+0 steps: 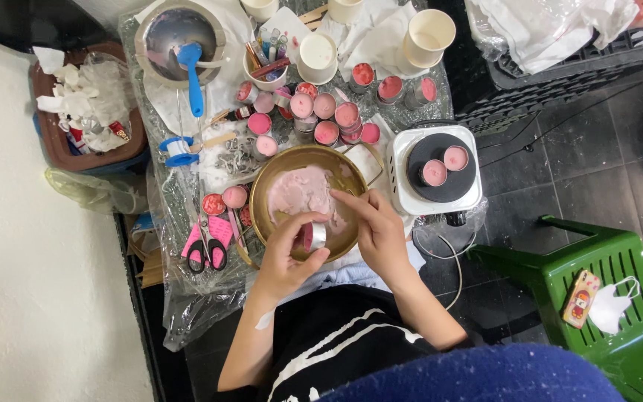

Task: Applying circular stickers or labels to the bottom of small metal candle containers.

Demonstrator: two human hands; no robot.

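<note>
Holding a small tin [312, 237] over the brass bowl [262, 190] of pink wax [299, 195], my left hand [284, 257] has its fingers clamped round the tin; my right hand [376, 232] pokes its fingers, close together, into the bowl just above it, beside the hotplate [440, 167] on the table [187, 179]

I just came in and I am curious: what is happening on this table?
A person seated at the table holds a small metal tin in the left hand over a brass bowl of pale pink wax. The right hand reaches its fingers to the tin's rim. Many filled pink tins stand behind the bowl, and two more sit on a white hot plate to the right.
</note>
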